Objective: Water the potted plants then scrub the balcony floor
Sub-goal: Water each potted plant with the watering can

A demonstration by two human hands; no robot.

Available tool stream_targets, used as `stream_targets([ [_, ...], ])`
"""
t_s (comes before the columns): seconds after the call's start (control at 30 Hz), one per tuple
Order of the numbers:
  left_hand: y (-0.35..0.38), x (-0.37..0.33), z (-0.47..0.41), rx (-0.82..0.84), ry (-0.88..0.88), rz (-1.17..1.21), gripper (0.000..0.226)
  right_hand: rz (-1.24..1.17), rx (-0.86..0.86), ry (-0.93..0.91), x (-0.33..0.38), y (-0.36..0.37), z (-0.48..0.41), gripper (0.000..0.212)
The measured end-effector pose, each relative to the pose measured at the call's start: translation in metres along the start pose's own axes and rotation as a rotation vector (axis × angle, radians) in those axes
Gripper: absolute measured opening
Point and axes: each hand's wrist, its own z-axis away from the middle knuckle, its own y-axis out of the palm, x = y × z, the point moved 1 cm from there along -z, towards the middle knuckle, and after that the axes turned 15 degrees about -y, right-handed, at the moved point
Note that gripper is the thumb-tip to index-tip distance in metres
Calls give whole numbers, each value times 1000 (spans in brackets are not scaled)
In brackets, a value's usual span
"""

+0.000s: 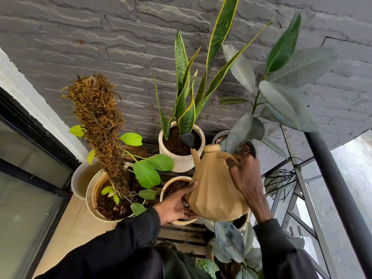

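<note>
With the right hand (pixel 243 178) gripping the can (pixel 215 190) and the left hand (pixel 175 204) spread under its base, tip slowly, rose (pixel 187 140) over soil (pixel 173 144).

Both arms are stretched forward in dark sleeves, so only the wrists and hands are bared. The right hand (pixel 245 178) is raised higher, with its back turned to the camera and its fingers (pixel 231 160) curled round the handle of the watering can (pixel 213 190). The left hand (pixel 177 204) is set lower, palm turned up. Its fingers are laid fairly straight under the can's base and the thumb is rested against its side. Pretty much a two-handed hold.
</note>
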Motion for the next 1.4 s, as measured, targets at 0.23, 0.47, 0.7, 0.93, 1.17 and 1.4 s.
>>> stream_targets([
  [0.23,-1,1,4,-30,39,-31,112,-20,-30,-27,9,-5,8,38],
  [0.47,0,2,6,-40,43,-13,75,-8,-35,-58,6,-7,14,39],
  [0.7,-3,1,7,-34,34,-20,74,-15,-54,-52,7,-5,15,38],
  [0.93,-7,2,6,-28,32,-36,74,5,-60,-39,10,-5,18,35],
  [1.17,-9,6,6,-59,39,-35,76,-15,-75,-22,7,-3,29,35],
  [1.4,-11,11,9,-99,76,-69,87,-27,-111,32,2,0,46,30],
])
